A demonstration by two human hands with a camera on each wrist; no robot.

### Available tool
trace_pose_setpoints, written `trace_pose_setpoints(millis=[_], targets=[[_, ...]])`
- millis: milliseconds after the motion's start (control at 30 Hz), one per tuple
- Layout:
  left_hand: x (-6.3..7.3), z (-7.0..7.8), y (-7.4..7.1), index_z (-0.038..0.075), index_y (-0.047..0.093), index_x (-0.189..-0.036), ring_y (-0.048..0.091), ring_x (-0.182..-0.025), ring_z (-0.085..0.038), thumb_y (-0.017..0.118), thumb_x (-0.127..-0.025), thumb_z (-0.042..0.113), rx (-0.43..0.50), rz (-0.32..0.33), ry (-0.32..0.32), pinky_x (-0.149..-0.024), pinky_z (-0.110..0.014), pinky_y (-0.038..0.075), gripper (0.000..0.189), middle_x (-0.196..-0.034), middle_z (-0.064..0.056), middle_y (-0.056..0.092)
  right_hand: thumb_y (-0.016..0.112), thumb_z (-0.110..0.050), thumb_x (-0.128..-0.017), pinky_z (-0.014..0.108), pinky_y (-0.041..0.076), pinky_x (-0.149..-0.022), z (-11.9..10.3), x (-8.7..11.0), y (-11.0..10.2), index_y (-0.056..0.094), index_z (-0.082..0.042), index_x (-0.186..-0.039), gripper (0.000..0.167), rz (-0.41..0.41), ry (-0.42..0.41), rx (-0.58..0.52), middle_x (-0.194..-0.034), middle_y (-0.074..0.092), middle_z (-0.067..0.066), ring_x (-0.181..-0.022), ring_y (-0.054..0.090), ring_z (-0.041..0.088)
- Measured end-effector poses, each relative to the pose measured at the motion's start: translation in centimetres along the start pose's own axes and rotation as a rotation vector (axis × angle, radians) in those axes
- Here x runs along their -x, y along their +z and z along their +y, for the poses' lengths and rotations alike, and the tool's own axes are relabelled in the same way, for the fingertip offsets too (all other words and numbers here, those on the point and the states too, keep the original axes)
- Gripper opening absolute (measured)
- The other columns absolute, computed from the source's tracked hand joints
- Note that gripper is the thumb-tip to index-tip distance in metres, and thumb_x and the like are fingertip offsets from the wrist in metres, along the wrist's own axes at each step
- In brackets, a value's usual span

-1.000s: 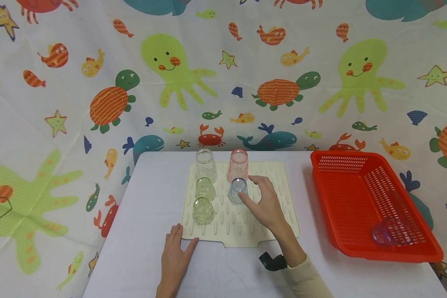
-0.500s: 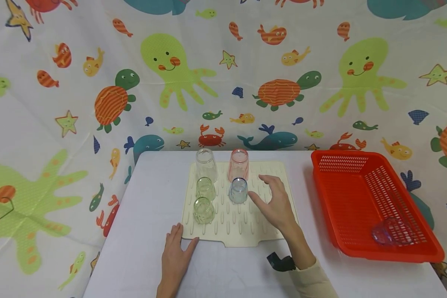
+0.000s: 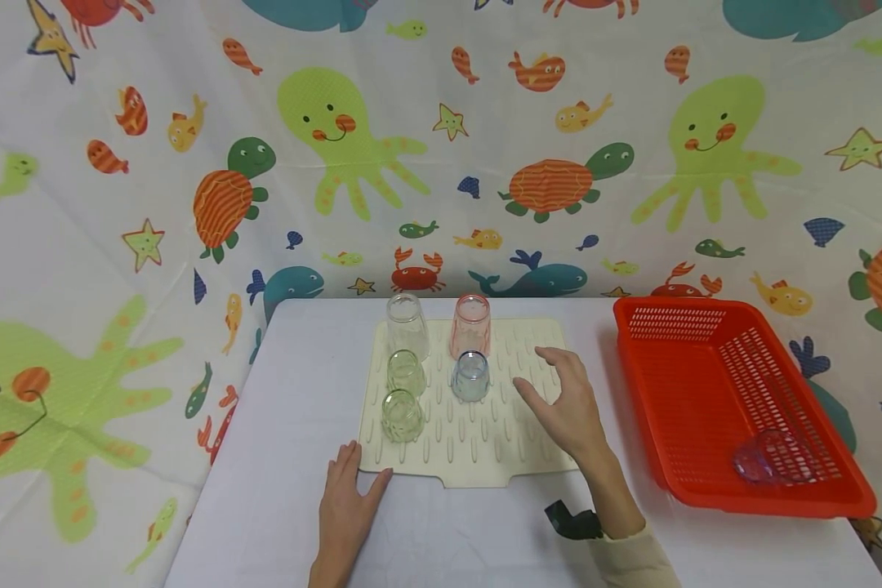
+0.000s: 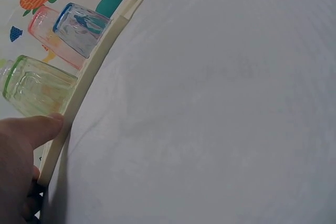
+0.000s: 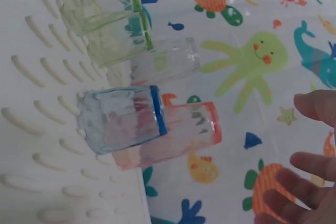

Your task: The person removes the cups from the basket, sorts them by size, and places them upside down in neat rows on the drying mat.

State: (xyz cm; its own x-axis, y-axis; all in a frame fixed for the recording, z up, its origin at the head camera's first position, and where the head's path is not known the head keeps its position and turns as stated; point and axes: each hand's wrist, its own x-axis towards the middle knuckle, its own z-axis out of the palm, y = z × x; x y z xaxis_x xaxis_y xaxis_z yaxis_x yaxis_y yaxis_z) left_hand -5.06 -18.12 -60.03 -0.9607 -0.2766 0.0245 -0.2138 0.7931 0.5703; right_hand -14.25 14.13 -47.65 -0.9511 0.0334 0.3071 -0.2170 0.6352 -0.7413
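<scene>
On the cream draining mat [image 3: 514, 441] several glasses stand in two columns. The left column has a clear tall glass [image 3: 407, 327] at the back and two green-tinted glasses, the back one [image 3: 406, 374] and the front one [image 3: 402, 416]. To the right are a pink tall glass [image 3: 471, 328] and, before it, a short blue-rimmed glass [image 3: 471, 377]. My right hand [image 3: 569, 408] hovers over the mat's right side, fingers spread and holding nothing, apart from the blue-rimmed glass. My left hand [image 3: 347, 506] touches the mat's front left corner with relaxed fingers.
A red plastic basket [image 3: 676, 392] stands at the right of the white-covered table [image 3: 294, 384]. Inside it lies a purple-pink glass [image 3: 772, 457] on its side. A patterned sea-animal curtain [image 3: 441, 163] hangs behind the table.
My right hand has let go of the blue-rimmed glass and moved away to the right. The glass stays standing on the mat. My left hand has not moved.
</scene>
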Motion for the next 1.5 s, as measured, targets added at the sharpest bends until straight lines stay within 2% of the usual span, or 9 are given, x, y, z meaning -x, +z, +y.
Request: trace_pose_setpoints(millis=[133,467,667,867,1000,1167,1500], targets=[[0.0,0.0,0.0,-0.005,0.048,-0.144,0.035,-0.149,-0.037,0.078,-0.086,0.041,-0.004,0.008,0.008,-0.127,-0.051,0.026,0.080,-0.153,-0.020,0.046,0.077,-0.031,-0.086,0.061,0.051,-0.106,0.5,0.2,-0.4,0.057,-0.010,-0.137,0.058,0.011,0.012,0.022,-0.142,0.054,0.013,-0.123,0.054,0.029],[0.0,0.3,-0.3,-0.005,0.046,-0.145,0.032,-0.150,-0.038,0.076,-0.088,0.040,0.009,-0.020,-0.006,-0.128,-0.051,0.024,0.078,-0.155,-0.020,0.044,0.079,-0.030,-0.083,0.064,0.050,-0.104,1.8,0.7,-1.6,0.057,-0.010,-0.137,0.061,0.051,0.018,0.063,-0.141,0.055,0.014,-0.123,0.055,0.031],[-0.1,0.2,-0.2,-0.004,0.046,-0.146,0.032,-0.150,-0.037,0.075,-0.088,0.040,0.001,-0.027,-0.017,-0.128,-0.049,0.023,0.078,-0.155,-0.020,0.044,0.081,-0.027,-0.081,0.065,0.050,-0.103,2.5,0.7,-2.9,0.058,-0.007,-0.136,0.063,0.100,0.019,0.108,-0.141,0.056,0.016,-0.122,0.055,0.032],[-0.1,0.1,-0.1,-0.004,0.046,-0.146,0.032,-0.150,-0.037,0.075,-0.088,0.041,0.004,-0.027,-0.021,-0.128,-0.050,0.024,0.078,-0.156,-0.019,0.044,0.078,-0.020,-0.084,0.065,0.050,-0.102,3.0,1.0,-4.6,0.056,-0.001,-0.136,0.060,0.114,0.028,0.092,-0.138,0.054,0.020,-0.118,0.053,0.035],[-0.1,0.1,-0.2,-0.004,0.046,-0.146,0.033,-0.150,-0.037,0.076,-0.088,0.039,0.013,-0.025,-0.015,-0.128,-0.051,0.024,0.078,-0.155,-0.020,0.044,0.078,-0.018,-0.085,0.066,0.048,-0.104,3.6,1.3,-5.6,0.054,-0.001,-0.137,0.060,0.120,0.070,0.109,-0.140,0.053,0.021,-0.121,0.051,0.036],[-0.1,0.1,-0.2,-0.005,0.046,-0.146,0.033,-0.150,-0.037,0.076,-0.088,0.040,0.012,-0.023,-0.013,-0.128,-0.050,0.024,0.078,-0.155,-0.020,0.044,0.079,-0.023,-0.085,0.067,0.050,-0.102,4.4,1.7,-7.0,0.054,-0.005,-0.139,0.062,0.153,0.128,0.117,-0.142,0.053,0.018,-0.123,0.052,0.035],[-0.1,0.0,-0.1,-0.004,0.046,-0.146,0.033,-0.150,-0.036,0.075,-0.089,0.042,-0.002,-0.023,-0.010,-0.128,-0.049,0.024,0.079,-0.155,-0.019,0.044,0.073,-0.027,-0.091,0.069,0.047,-0.104,6.2,2.3,-9.7,0.050,-0.007,-0.144,0.061,0.198,0.265,0.112,-0.146,0.050,0.018,-0.129,0.048,0.037]])
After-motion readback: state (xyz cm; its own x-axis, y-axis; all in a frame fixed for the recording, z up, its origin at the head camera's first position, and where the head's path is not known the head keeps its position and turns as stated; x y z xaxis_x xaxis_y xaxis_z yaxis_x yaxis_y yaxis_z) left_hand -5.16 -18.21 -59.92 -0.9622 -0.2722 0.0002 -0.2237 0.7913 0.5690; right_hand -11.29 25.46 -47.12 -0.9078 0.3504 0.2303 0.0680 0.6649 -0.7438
